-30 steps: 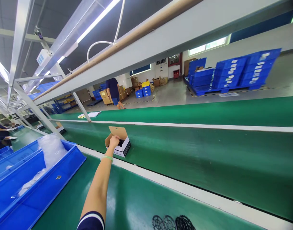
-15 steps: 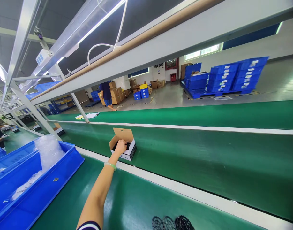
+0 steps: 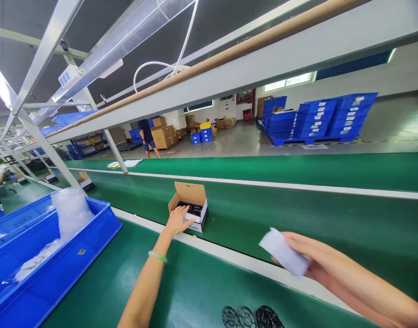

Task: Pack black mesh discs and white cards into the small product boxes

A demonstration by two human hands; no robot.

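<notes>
As left hand (image 3: 177, 219) meets box (image 3: 191, 193) edge, right hand (image 3: 316, 258) holds paper (image 3: 282, 256).

On my left there's a long blue bin (image 3: 75, 269) with crumpled clear plastic bags (image 3: 70, 212) piled in it. A few black mesh rings (image 3: 253, 317) sit on the green bench (image 3: 195, 291) right at the bottom edge. Further down the green belt (image 3: 298, 218) is another small open carton (image 3: 85, 181), and some papers (image 3: 129, 163) lie on the far side. Out back are stacked blue crates (image 3: 332, 119) and cardboard boxes (image 3: 163, 134), with a person (image 3: 145, 132) in dark blue walking past them. A white hose (image 3: 154, 66) loops overhead.
</notes>
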